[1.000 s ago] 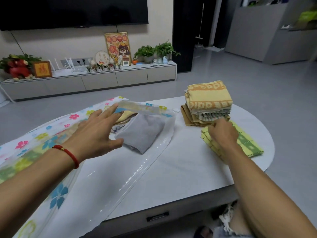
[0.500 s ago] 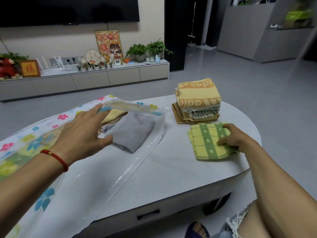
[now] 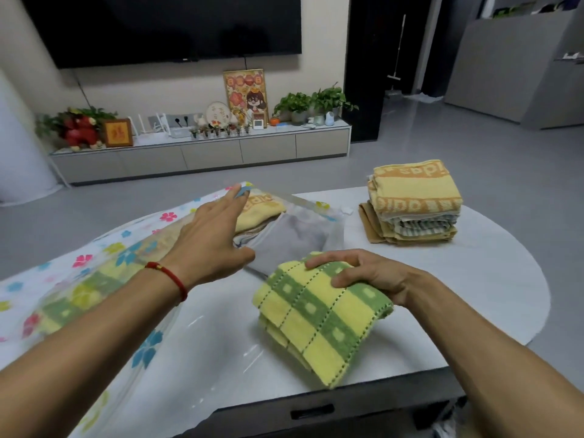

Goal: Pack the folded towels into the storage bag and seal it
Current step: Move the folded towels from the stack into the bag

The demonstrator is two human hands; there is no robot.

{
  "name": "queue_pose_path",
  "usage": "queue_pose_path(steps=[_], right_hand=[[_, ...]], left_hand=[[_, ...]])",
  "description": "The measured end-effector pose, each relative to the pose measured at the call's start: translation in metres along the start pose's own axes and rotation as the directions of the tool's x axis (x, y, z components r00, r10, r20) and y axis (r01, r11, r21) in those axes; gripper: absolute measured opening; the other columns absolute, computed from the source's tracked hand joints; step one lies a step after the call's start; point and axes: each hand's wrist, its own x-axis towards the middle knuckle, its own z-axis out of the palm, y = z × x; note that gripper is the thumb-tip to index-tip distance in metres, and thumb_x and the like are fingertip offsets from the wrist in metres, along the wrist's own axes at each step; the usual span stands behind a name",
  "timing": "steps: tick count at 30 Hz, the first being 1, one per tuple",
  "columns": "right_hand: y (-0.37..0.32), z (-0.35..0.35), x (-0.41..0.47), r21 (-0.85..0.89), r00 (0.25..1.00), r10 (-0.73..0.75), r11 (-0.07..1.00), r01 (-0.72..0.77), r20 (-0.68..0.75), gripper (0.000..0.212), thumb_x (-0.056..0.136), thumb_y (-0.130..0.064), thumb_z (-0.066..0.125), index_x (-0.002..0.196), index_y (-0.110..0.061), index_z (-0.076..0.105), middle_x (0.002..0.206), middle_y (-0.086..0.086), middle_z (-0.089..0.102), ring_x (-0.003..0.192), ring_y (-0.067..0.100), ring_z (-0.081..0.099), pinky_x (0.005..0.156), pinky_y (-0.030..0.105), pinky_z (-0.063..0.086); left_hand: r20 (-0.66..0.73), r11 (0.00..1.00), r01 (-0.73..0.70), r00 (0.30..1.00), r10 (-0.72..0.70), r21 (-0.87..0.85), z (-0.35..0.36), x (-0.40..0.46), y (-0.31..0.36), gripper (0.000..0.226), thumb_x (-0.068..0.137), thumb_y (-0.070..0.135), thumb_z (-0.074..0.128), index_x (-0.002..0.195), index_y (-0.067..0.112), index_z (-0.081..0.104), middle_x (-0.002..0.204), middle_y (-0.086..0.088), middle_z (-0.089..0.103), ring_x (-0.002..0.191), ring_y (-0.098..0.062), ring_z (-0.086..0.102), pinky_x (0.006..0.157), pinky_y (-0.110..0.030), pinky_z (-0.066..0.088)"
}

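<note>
Bag [image 3: 104, 273]: lies on the table [image 3: 474, 279], mouth unsealed, several towels already inside.
Left hand [image 3: 208, 241]: fingers straight, lifting the bag's upper flap.
Right hand [image 3: 369, 275]: grips the green towel [image 3: 319, 320] just before the mouth.
Left: stack [image 3: 414, 203] waits beyond; sealing not begun.

bare table [image 3: 474, 279] lies between the towel stack [image 3: 414, 203] and bag mouth [image 3: 303, 216].

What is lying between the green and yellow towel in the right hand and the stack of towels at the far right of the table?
Only bare white table separates the checked towel, gripped by the right hand, from the stack, in the head view.
</note>
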Motion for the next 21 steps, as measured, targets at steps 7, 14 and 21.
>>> queue_pose_path(steps=[7,14,21], right_hand=[[-0.002,0.029,0.126,-0.023,0.865,-0.116,0.992,0.12,-0.488,0.046,0.093,-0.007,0.073,0.136,-0.021,0.063,0.132,0.011,0.065,0.106,0.028,0.071,0.089,0.047,0.062],[0.029,0.016,0.16,-0.205,0.67,-0.085,0.974,-0.102,-0.738,0.043,0.089,-0.008,0.074,0.129,-0.021,0.066,0.118,0.011,0.068,0.089,0.027,0.073,0.075,0.044,0.066],[0.008,0.014,0.118,-0.591,0.758,-0.196,0.752,-0.292,-0.623,0.043,0.091,-0.02,0.066,0.133,-0.026,0.066,0.131,0.007,0.068,0.115,0.028,0.065,0.099,0.04,0.055]], left_hand=[[-0.003,0.998,0.065,0.998,-0.065,-0.005,-0.014,0.003,-0.003,0.097,0.075,0.033,0.068,0.156,0.03,0.014,0.165,0.013,0.007,0.145,-0.027,0.024,0.111,-0.055,0.034],[-0.01,0.997,0.066,0.998,-0.066,0.026,-0.012,0.0,-0.003,0.093,0.079,0.034,0.066,0.156,0.033,0.013,0.165,0.018,0.003,0.147,-0.024,0.019,0.113,-0.057,0.032],[-0.008,0.996,0.042,0.999,-0.041,0.073,-0.007,0.0,-0.004,0.085,0.083,0.041,0.063,0.154,0.033,0.018,0.166,0.013,0.004,0.147,-0.028,0.02,0.111,-0.059,0.031]])
